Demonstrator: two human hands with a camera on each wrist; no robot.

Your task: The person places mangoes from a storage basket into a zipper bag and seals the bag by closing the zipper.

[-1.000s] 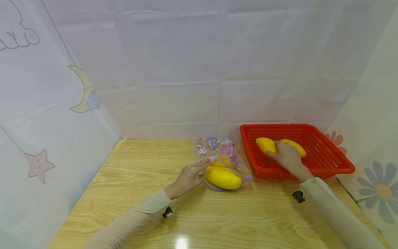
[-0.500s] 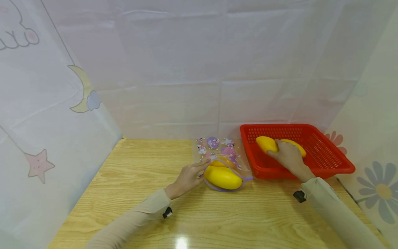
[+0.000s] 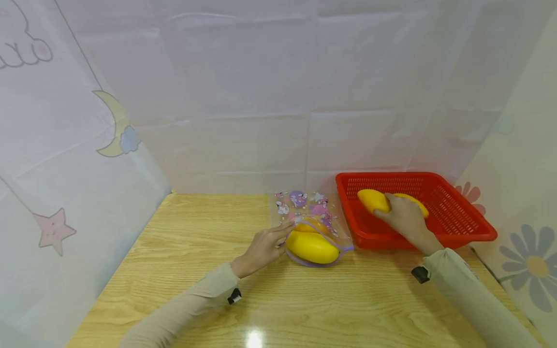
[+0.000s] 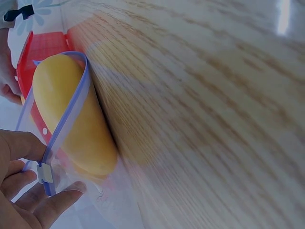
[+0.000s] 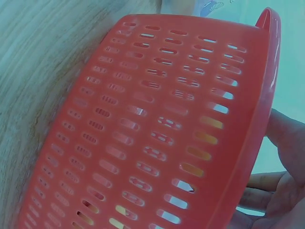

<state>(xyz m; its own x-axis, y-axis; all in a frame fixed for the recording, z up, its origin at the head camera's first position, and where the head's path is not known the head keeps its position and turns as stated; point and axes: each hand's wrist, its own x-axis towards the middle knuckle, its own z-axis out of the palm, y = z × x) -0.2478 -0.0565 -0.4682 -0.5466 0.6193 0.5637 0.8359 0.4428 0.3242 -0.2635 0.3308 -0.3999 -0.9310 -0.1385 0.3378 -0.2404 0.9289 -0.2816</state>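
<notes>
In the head view, my left hand (image 3: 264, 247) holds the mouth of a clear zip bag (image 3: 319, 208) printed with pink and purple figures. In the left wrist view, thumb and fingers are about its purple zip edge, by a white slider (image 4: 45, 173). A yellow mango (image 3: 312, 248) lies at the bag's open mouth, with another yellow fruit (image 3: 308, 225) behind it under the film. My right hand (image 3: 402, 217) reaches into the red basket (image 3: 470, 238) and grips a mango (image 3: 373, 200). Part of a further mango (image 3: 413, 203) shows behind that hand.
The basket stands at the back right of the wooden table (image 3: 209, 222), just right of the bag. In the right wrist view, its slotted wall (image 5: 143, 95) covers most of the mangoes. Printed sheets (image 3: 243, 145) hang behind and at both sides.
The mango in my right hand has risen very slightly in the basket, and the right wrist has shifted a little. My left hand and the bag have stayed in place.
</notes>
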